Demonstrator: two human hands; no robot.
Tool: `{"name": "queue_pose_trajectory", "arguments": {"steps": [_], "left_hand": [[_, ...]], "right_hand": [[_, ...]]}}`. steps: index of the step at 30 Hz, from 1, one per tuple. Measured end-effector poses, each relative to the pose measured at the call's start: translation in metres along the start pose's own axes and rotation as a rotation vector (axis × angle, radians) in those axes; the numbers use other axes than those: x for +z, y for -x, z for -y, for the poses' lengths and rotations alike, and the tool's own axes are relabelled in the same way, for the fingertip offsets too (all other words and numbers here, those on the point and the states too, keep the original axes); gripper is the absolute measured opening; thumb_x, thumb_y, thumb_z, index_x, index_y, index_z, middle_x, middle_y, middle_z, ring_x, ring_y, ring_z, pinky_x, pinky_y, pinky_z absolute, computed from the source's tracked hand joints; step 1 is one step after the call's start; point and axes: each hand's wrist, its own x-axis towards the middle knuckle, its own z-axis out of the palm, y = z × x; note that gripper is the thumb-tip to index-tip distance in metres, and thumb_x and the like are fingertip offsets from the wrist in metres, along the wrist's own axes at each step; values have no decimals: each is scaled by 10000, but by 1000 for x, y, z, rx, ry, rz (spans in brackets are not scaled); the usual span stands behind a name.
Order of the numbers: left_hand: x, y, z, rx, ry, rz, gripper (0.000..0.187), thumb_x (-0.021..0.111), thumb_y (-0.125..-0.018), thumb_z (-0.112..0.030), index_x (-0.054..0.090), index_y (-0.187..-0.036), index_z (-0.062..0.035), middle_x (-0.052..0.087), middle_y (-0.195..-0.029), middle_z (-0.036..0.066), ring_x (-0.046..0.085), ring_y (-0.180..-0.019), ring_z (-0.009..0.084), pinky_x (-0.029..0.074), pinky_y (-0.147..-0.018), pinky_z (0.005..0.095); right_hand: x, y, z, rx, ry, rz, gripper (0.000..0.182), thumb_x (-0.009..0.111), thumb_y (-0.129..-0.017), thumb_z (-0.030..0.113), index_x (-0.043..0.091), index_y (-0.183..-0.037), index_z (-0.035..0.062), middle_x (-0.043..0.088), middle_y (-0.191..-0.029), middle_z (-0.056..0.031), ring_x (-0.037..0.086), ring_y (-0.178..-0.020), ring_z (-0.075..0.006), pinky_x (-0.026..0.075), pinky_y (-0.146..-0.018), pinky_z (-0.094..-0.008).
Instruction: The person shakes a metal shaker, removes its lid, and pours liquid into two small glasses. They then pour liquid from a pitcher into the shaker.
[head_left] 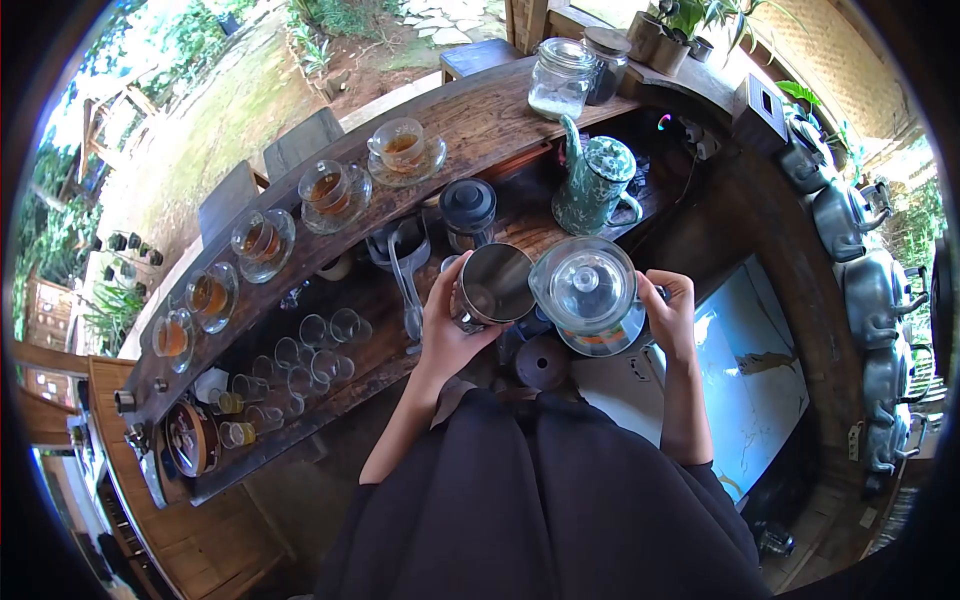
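My left hand [447, 325] is wrapped round a metal cup [497, 284], its open mouth facing up toward me. In my right hand [668, 310] is the handle of a clear glass teapot [586, 285] with a glass lid on. The teapot's spout side is right at the cup's rim. Behind the pair stands a green speckled enamel kettle [590, 190] with a tall spout. A French press [468, 210] with a dark lid is just beyond the cup, beside a container holding a long pale-handled utensil [407, 285].
Several glass cups of amber tea on saucers line the curved wooden counter [480, 118], among them one cup [402, 148]. Empty glasses [300, 365] crowd the lower shelf. A lidded jar [560, 80] stands at the back; metal kettles [870, 290] line the right.
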Motion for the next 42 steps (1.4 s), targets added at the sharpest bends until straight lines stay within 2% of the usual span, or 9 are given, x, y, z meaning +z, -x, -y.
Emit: {"name": "queue_pose_trajectory", "arguments": {"steps": [5, 8, 11, 13, 27, 35, 37, 42], "left_hand": [[-1, 2, -7, 49, -45, -3, 926, 891, -578, -91, 446, -1389, -67, 545, -1335, 119, 547, -1219, 286, 443, -1006, 381], [-2, 4, -9, 78, -94, 15, 941, 890, -566, -90, 429, -1383, -16, 543, -1340, 153, 555, -1230, 287, 433, -1042, 388], [-3, 8, -8, 69, -80, 30, 930, 884, -558, -77, 444, -1376, -24, 541, -1343, 155, 544, -1245, 289, 423, -1052, 386], [-3, 11, -8, 72, -59, 4, 932, 851, -536, -47, 462, -1382, -73, 551, -1322, 125, 536, -1212, 310, 435, -1011, 395], [-10, 27, -8, 9, -74, 26, 901, 815, -553, -53, 466, -1384, -75, 547, -1327, 131, 518, -1219, 323, 421, -1027, 406], [-6, 28, -9, -47, -21, 27, 897, 812, -551, -56, 471, -1380, -78, 551, -1318, 118, 520, -1207, 319, 423, -1020, 407], [-8, 25, -7, 48, -87, 29, 892, 813, -557, -49, 472, -1380, -86, 549, -1312, 117, 517, -1207, 320, 426, -1014, 404], [-7, 24, -8, 32, -94, 36, 899, 811, -554, -40, 471, -1384, -94, 546, -1312, 116, 515, -1203, 320, 433, -1000, 400]], "right_hand": [[-1, 1, 8, -4, 94, 40, 404, 674, -870, 184, 484, -577, -19, 349, -537, 59, 307, -556, -22, 239, -474, -265], [-3, 1, 10, -3, 150, 63, 389, 673, -849, 169, 479, -576, -27, 354, -531, 44, 314, -554, -28, 248, -475, -265], [-3, 1, 12, -16, 141, 93, 384, 676, -840, 167, 480, -579, -34, 368, -521, 29, 327, -550, -36, 268, -479, -263], [-3, 2, 19, 1, 160, 110, 384, 676, -840, 169, 482, -580, -37, 380, -516, 24, 334, -549, -38, 280, -481, -262], [1, -8, 25, -30, 272, 208, 388, 703, -835, 181, 515, -583, -47, 405, -488, -10, 339, -524, -51, 297, -469, -271], [3, -18, 30, -132, 308, 216, 429, 716, -820, 148, 424, -559, -30, 324, -475, -16, 278, -506, -67, 268, -456, -289], [2, -21, 30, -143, 323, 224, 436, 721, -811, 140, 409, -556, -27, 301, -480, -23, 260, -509, -76, 257, -455, -298], [3, -26, 35, -161, 359, 236, 457, 734, -788, 118, 368, -554, -21, 245, -508, -34, 219, -524, -98, 229, -457, -322]]}}
